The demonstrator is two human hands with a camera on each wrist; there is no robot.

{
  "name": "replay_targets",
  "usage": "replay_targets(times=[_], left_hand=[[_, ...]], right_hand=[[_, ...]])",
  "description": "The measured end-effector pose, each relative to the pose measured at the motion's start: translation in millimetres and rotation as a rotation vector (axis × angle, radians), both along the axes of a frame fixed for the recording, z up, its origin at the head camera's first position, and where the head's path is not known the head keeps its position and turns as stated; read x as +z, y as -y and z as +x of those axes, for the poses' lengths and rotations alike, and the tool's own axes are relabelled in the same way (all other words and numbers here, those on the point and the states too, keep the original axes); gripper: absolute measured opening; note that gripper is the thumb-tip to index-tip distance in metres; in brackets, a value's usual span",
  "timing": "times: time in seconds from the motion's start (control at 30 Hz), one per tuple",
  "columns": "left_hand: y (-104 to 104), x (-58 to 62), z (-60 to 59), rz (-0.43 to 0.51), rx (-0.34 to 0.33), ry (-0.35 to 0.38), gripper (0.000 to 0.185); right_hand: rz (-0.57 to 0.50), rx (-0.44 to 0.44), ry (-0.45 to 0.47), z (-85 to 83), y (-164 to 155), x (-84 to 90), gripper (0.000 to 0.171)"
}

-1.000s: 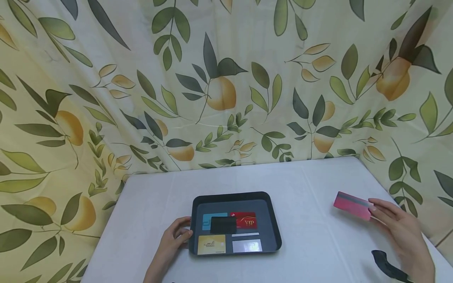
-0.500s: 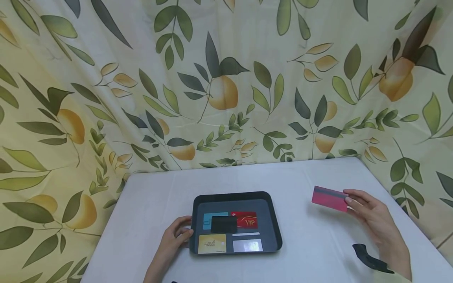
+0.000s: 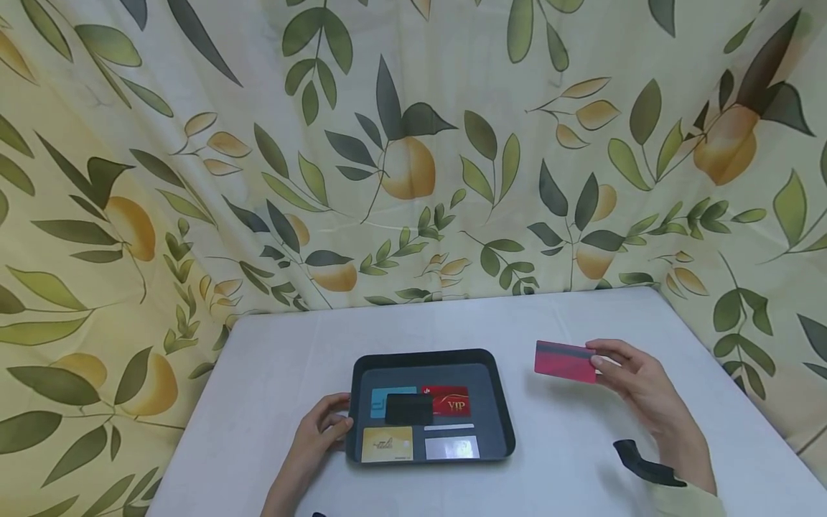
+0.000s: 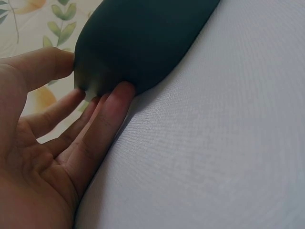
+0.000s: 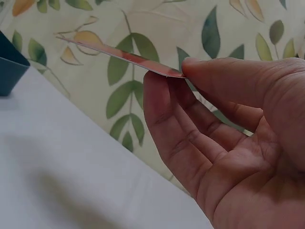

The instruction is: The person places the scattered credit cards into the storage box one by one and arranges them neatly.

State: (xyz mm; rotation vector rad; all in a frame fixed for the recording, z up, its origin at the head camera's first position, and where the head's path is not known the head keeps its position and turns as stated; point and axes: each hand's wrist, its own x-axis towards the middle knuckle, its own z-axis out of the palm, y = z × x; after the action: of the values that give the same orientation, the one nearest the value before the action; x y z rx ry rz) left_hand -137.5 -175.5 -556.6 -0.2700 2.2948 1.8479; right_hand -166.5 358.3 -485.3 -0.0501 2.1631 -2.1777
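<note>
My right hand (image 3: 636,380) pinches a pink card (image 3: 563,362) with a dark magnetic stripe, held above the white table to the right of a dark tray (image 3: 504,402). In the right wrist view the card (image 5: 128,57) is nearly edge-on between thumb and fingertips. My left hand (image 3: 316,431) holds the tray's left side; in the left wrist view its thumb and fingertips meet the tray (image 4: 147,43) at a corner. Inside the tray lie a blue card (image 3: 378,403), a red VIP card (image 3: 455,403), a black card-like piece (image 3: 409,410), a gold card (image 3: 387,445) and a silvery-white card (image 3: 451,448).
A thin white strip (image 3: 449,427) shows in the tray above the silvery-white card. The white-covered table (image 3: 291,352) ends at a patterned curtain (image 3: 413,251) behind and at both sides. A black strap (image 3: 646,467) sits at my right wrist.
My right hand has carried the pink card leftward, closer to the tray, and the card has turned more level. The left hand and the tray stay in place.
</note>
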Motion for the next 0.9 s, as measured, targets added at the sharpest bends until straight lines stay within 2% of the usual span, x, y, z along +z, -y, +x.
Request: replay_targets(times=[0.47, 0.9], left_hand=[[4, 1.1, -0.6, 0.004, 0.009, 0.002, 0.054], [2, -1.7, -2.2, 0.035, -0.005, -0.002, 0.056]], right_hand=[[0.187, 0.083, 0.022, -12.2, 42, 1.0, 0.028], [0.226, 0.157, 0.062, -16.1, 67, -3.3, 0.045]])
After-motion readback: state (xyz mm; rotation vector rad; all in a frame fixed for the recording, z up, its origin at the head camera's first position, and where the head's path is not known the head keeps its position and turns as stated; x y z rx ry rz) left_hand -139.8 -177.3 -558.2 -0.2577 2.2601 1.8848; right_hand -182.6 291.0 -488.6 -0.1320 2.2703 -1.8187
